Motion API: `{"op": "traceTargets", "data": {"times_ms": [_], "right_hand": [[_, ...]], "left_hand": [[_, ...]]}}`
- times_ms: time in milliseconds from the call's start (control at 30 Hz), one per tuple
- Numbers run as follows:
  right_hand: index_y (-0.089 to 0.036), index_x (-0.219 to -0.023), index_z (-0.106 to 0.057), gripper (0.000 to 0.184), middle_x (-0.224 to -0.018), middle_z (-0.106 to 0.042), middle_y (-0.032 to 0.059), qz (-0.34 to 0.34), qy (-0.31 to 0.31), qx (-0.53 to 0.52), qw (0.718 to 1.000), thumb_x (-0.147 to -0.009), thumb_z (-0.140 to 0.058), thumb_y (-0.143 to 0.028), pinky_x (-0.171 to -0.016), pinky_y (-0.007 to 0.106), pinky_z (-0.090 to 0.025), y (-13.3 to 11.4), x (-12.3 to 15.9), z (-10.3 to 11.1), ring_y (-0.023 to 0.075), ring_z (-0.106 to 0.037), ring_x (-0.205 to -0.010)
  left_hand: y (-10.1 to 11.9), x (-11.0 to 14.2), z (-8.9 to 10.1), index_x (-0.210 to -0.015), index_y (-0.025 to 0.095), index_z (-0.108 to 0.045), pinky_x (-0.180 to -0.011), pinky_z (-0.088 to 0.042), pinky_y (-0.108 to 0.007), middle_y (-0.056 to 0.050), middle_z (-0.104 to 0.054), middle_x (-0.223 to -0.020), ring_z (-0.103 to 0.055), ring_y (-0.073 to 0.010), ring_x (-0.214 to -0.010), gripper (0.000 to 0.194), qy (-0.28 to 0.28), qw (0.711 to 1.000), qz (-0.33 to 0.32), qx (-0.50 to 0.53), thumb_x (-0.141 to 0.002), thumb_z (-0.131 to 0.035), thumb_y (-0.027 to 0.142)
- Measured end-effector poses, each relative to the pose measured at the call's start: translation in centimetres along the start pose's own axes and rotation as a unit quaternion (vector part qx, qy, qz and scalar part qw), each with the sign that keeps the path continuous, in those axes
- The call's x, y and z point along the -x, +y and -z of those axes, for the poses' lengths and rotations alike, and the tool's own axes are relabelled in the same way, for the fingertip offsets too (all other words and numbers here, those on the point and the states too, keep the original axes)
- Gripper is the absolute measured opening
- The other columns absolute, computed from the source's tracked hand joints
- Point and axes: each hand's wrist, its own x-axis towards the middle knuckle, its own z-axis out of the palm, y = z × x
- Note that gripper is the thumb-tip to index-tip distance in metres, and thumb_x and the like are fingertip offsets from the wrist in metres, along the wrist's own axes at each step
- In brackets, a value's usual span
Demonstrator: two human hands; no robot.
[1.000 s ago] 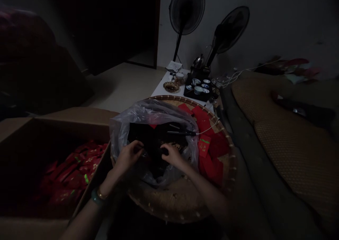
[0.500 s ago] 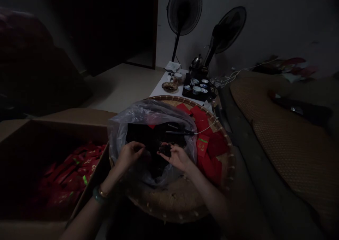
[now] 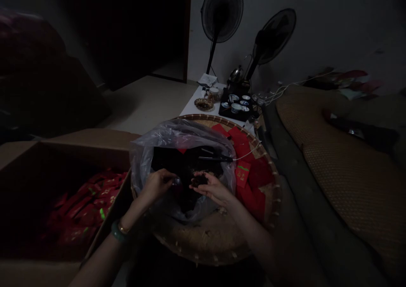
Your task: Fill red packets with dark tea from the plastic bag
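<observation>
In dim light a clear plastic bag [image 3: 149, 149] of dark loose material sits on a round woven tray [image 3: 215, 240]. My right hand [image 3: 213, 188] is palm up at the bag's mouth, cupping a small heap of the dark material [image 3: 199, 180]. My left hand [image 3: 157, 183], with a green bangle on its wrist, is curled at the bag's opening; its fingers pinch something small that I cannot make out. Red packets [image 3: 253, 173] lie on the tray to the right of the bag.
An open cardboard box [image 3: 63, 139] holding several red packets stands at the left. Beyond the tray are a low white table [image 3: 193, 105] with a tea set [image 3: 236, 103] and kettle, and two standing fans [image 3: 222, 12]. A woven mat [image 3: 349, 160] lies at the right.
My right hand came out of the bag and turned palm up with dark material in it. My left hand stayed at the bag's opening.
</observation>
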Motion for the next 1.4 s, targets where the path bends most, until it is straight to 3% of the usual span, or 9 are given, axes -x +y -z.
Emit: {"op": "traceTargets", "data": {"times_ms": [167,300,500,633,767,867,1033,1200,1400], "right_hand": [[-0.02,-0.106,-0.049,0.049,-0.095,-0.063,0.0032,-0.004,-0.009,0.038,0.999,-0.063,-0.07,-0.019,-0.066,0.029,-0.052,-0.1,0.2,0.3,0.0165,-0.065,-0.078],[-0.017,-0.101,-0.053,0.037,-0.097,-0.064,0.0052,-0.024,-0.02,-0.045,0.999,-0.066,-0.066,-0.018,-0.079,0.032,-0.049,-0.3,0.2,0.3,0.0163,-0.063,-0.086],[-0.01,-0.097,-0.055,0.033,-0.095,-0.063,0.0098,-0.056,-0.031,-0.145,0.987,-0.082,-0.048,-0.039,-0.085,0.029,-0.047,-1.4,0.2,-0.5,0.0168,-0.062,-0.091],[-0.009,-0.1,-0.054,0.029,-0.096,-0.062,0.0104,-0.062,-0.077,-0.13,0.987,-0.075,-0.049,-0.025,-0.09,0.032,-0.044,-2.6,0.3,-1.7,0.0173,-0.061,-0.092],[-0.013,-0.101,-0.053,0.041,-0.098,-0.06,0.005,-0.044,-0.103,-0.025,0.993,-0.06,-0.052,-0.007,-0.095,0.033,-0.041,-3.1,-0.3,-3.2,0.0145,-0.06,-0.093],[-0.016,-0.101,-0.054,0.045,-0.098,-0.058,0.0009,-0.017,-0.093,0.111,0.989,-0.057,-0.057,-0.006,-0.094,0.033,-0.041,-2.7,-1.3,-3.8,0.013,-0.057,-0.093],[-0.015,-0.106,-0.054,0.046,-0.102,-0.058,0.0037,0.095,-0.09,0.366,0.921,-0.061,-0.065,-0.013,-0.093,0.034,-0.038,-2.2,-2.9,-3.6,0.0169,-0.053,-0.1],[-0.015,-0.107,-0.054,0.046,-0.102,-0.06,0.0054,0.123,-0.066,0.52,0.843,-0.062,-0.062,-0.009,-0.085,0.031,-0.042,-3.1,-2.9,-3.9,0.0184,-0.055,-0.097],[-0.015,-0.103,-0.058,0.041,-0.095,-0.064,0.0048,0.127,-0.05,0.564,0.814,-0.063,-0.058,-0.006,-0.075,0.027,-0.045,-3.3,-3.2,-4.2,0.017,-0.06,-0.087]], "left_hand": [[0.3,0.1,0.2,-0.099,0.019,-0.068,-0.065,-0.04,-0.024,-0.005,-0.062,-0.083,-0.058,-0.0144,-0.071,0.028,-0.031,0.998,-0.028,-0.047,-0.077,-0.052,0.022],[0.7,0.3,0.5,-0.1,0.019,-0.068,-0.066,-0.04,-0.024,-0.005,-0.061,-0.085,-0.057,-0.0141,-0.073,0.028,-0.043,0.997,-0.029,-0.053,-0.078,-0.051,0.022],[0.7,0.2,0.0,-0.099,0.021,-0.068,-0.065,-0.041,-0.021,-0.004,-0.06,-0.086,-0.056,-0.0115,-0.07,0.029,-0.03,0.997,-0.046,-0.054,-0.075,-0.053,0.019],[0.8,0.1,-0.5,-0.096,0.021,-0.069,-0.064,-0.041,-0.021,-0.004,-0.06,-0.086,-0.056,-0.0118,-0.072,0.028,-0.016,0.996,-0.06,-0.056,-0.072,-0.055,0.018],[1.3,0.1,-0.6,-0.092,0.019,-0.069,-0.065,-0.041,-0.022,-0.005,-0.06,-0.086,-0.056,-0.0126,-0.072,0.025,-0.021,0.997,-0.059,-0.039,-0.072,-0.054,0.017],[1.8,0.1,-0.4,-0.093,0.018,-0.069,-0.065,-0.041,-0.022,-0.005,-0.059,-0.085,-0.057,-0.0131,-0.073,0.03,-0.027,0.999,-0.037,-0.025,-0.068,-0.054,0.011],[1.7,0.0,-0.6,-0.097,0.019,-0.068,-0.067,-0.041,-0.022,-0.004,-0.057,-0.087,-0.056,-0.0137,-0.076,0.035,-0.03,0.999,-0.028,-0.023,-0.065,-0.056,0.009],[1.3,-0.1,-1.1,-0.091,0.015,-0.068,-0.065,-0.04,-0.023,-0.005,-0.056,-0.085,-0.055,-0.0136,-0.074,0.029,-0.026,0.999,-0.031,-0.022,-0.065,-0.056,0.011],[1.3,0.0,-1.2,-0.083,0.011,-0.067,-0.064,-0.04,-0.023,-0.006,-0.055,-0.087,-0.054,-0.0136,-0.074,0.023,-0.015,1.0,-0.013,-0.007,-0.063,-0.057,0.009]]}}
